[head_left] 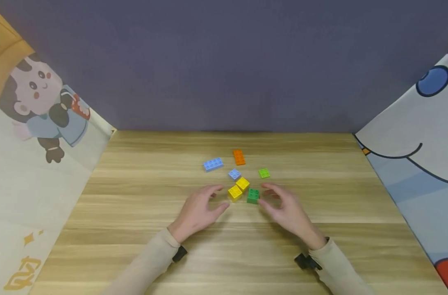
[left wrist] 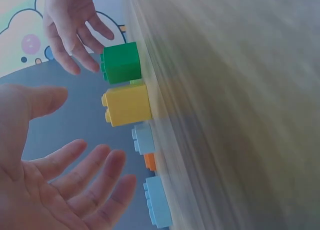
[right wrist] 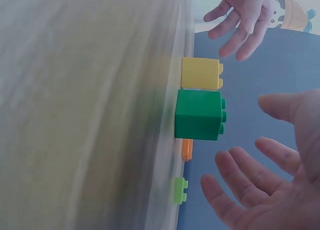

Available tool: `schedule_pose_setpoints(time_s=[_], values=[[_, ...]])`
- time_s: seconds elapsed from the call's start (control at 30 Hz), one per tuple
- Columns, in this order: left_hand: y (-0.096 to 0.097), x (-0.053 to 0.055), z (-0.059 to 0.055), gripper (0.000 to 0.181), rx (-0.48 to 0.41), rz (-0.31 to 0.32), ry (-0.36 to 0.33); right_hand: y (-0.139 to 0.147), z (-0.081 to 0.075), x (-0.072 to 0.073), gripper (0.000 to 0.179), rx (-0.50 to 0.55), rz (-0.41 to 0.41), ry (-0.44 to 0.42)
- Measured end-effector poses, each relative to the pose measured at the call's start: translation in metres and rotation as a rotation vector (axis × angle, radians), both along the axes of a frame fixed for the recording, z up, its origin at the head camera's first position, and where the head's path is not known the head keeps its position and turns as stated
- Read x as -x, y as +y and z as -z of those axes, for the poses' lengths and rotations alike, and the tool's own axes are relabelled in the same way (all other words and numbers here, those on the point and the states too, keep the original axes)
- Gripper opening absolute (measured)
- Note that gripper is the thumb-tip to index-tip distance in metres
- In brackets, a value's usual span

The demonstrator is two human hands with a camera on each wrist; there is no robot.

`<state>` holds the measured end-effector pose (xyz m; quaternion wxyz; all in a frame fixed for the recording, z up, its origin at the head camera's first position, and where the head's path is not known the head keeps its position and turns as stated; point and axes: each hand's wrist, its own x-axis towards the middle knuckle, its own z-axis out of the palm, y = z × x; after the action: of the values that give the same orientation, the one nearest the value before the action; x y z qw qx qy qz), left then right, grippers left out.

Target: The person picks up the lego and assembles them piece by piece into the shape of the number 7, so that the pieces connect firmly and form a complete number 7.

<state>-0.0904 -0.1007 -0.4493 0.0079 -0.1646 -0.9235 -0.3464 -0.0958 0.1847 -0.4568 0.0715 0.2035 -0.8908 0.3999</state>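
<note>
Left hand (head_left: 198, 211) and right hand (head_left: 291, 212) stand apart, thumbs parted well from fingers, nothing held. From left: left hand just beside the front yellow block (head_left: 235, 193), no contact seen. Long blue block (head_left: 213, 164) farther back, then small blue block (head_left: 234, 174); orange block (head_left: 239, 157) rearmost. Rear yellow block (head_left: 242, 184) right behind the front one; touching or not, can't tell. Green block (head_left: 253, 196) studs up; light green block (head_left: 264, 173) beyond. Right hand just right of the green one, gap showing in its wrist view. Judgement: any pinch goes best low, on opposite side walls, slowly enough to spare the neighbours.
</note>
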Motion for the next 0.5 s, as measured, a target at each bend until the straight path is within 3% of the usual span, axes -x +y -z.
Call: schedule_pose_setpoints(time_s=[0.27, 0.5], values=[[0.01, 0.003, 0.001, 0.053, -0.016, 0.014, -0.021, -0.002, 0.003, 0.003, 0.054, -0.023, 0.009, 0.002], [0.014, 0.008, 0.004, 0.052, -0.001, 0.022, 0.018, -0.004, 0.005, 0.005, 0.057, -0.061, 0.025, -0.012]])
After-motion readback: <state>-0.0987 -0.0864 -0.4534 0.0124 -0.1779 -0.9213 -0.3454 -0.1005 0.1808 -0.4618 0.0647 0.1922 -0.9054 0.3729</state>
